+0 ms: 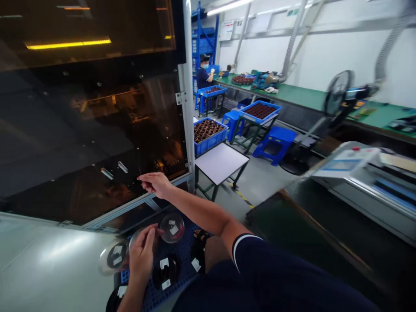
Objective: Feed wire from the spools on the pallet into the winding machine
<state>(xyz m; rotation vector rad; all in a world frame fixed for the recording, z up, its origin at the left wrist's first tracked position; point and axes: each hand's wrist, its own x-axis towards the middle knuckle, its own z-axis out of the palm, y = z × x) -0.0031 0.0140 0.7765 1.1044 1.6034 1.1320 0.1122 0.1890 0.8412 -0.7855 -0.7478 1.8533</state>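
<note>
My right hand [156, 184] reaches forward in front of the dark, see-through machine panel [81, 160]. Its fingers are pinched together; a thin reddish line shows by the fingertips, too faint to name. Lower down, my left hand [143, 251] has thumb and fingers pressed together, and whatever lies between them is too small to make out. Just beyond its fingertips is a clear round spool [172, 228] with white labels. Another clear spool [114, 256] with a dark centre sits to its left. A black spool [166, 271] lies on a blue perforated base [182, 253] below.
Two small handles [113, 170] stick out from the panel. A white-topped table [222, 162], a blue crate of small brown parts [209, 132] and blue stools [276, 143] stand ahead. A co-worker [204, 76] sits at the green bench [302, 97]. A machine [360, 169] rests at right.
</note>
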